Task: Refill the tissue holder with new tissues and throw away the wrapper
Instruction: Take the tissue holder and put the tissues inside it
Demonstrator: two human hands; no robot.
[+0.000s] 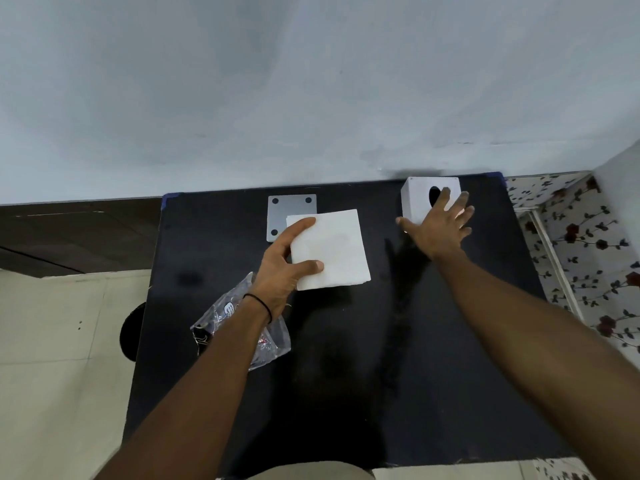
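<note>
A square stack of white tissues (334, 249) is held above the black table (346, 358) by my left hand (282, 268), thumb on top and fingers along its left edge. The white cube tissue holder (417, 199), with a dark oval hole on top, stands at the table's far right. My right hand (438, 225) hovers over the holder's near side with fingers spread, partly hiding it; whether it touches the holder is unclear. The clear plastic wrapper (273, 337) lies crumpled on the table under my left forearm.
A flat grey square plate (291, 206) with dark round pads at its corners lies at the back, partly behind the tissues. A pale wall rises right behind the table. Tiled floor shows at left, floral fabric at right.
</note>
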